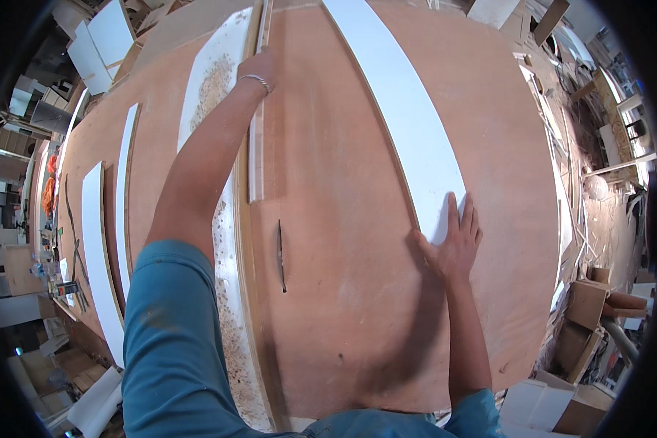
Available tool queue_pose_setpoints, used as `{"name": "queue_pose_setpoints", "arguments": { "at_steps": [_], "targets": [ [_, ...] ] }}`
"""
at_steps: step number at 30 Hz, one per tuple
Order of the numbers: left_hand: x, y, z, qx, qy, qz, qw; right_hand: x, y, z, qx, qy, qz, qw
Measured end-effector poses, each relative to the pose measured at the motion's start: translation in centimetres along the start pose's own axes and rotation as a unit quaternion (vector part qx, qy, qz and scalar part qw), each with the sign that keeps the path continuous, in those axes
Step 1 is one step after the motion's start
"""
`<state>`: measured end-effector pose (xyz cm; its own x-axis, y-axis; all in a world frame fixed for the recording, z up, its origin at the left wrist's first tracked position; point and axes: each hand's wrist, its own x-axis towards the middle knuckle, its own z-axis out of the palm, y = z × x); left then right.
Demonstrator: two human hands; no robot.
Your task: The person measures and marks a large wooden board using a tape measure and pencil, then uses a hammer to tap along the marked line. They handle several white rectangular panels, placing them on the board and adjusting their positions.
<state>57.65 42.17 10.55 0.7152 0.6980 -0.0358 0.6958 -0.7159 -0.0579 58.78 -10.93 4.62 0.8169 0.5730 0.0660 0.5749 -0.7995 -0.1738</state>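
A long white board (398, 87) with a brown edge lies on the brown tabletop (336, 292), running away from me on the right. My right hand (452, 241) rests on its near end, fingers spread and thumb at the left edge. My left arm reaches far forward, and my left hand (257, 67) is closed around a narrow pale strip (256, 168); its fingertips are hidden. That strip lies alongside the wooden edge of a white panel (230, 292) strewn with sawdust. Between my arms, a thin dark pointed tool (281, 255) lies on the tabletop, apart from both hands.
Two more white strips, a wider one (95, 219) and a narrower one (126, 182), lie at the left. Orange material (49, 186) sits beyond the left edge. Offcuts and a brown box (588, 303) crowd the floor at right; white panels (109, 36) stand at far left.
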Motion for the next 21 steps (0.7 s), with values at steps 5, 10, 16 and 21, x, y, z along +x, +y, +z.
{"name": "queue_pose_setpoints", "arguments": {
  "at_steps": [5,10,16,21],
  "targets": [
    [-3.1,-9.6,-6.7,-0.222,0.115,-0.115,0.962,-0.9,0.4,0.1,0.006,0.013,0.004,1.0],
    [-14.7,-20.3,-14.0,-0.202,0.188,-0.094,0.956,-4.0,1.9,-1.7,0.015,-0.003,0.03,0.999],
    [-30.6,-32.0,-17.4,-0.108,0.254,-0.138,0.951,-14.2,5.4,-2.1,0.04,0.021,0.004,0.999],
    [-44.5,-26.5,-15.6,-0.221,0.304,-0.167,0.912,-25.4,9.3,-4.3,0.027,0.005,0.074,0.997]
  ]
}}
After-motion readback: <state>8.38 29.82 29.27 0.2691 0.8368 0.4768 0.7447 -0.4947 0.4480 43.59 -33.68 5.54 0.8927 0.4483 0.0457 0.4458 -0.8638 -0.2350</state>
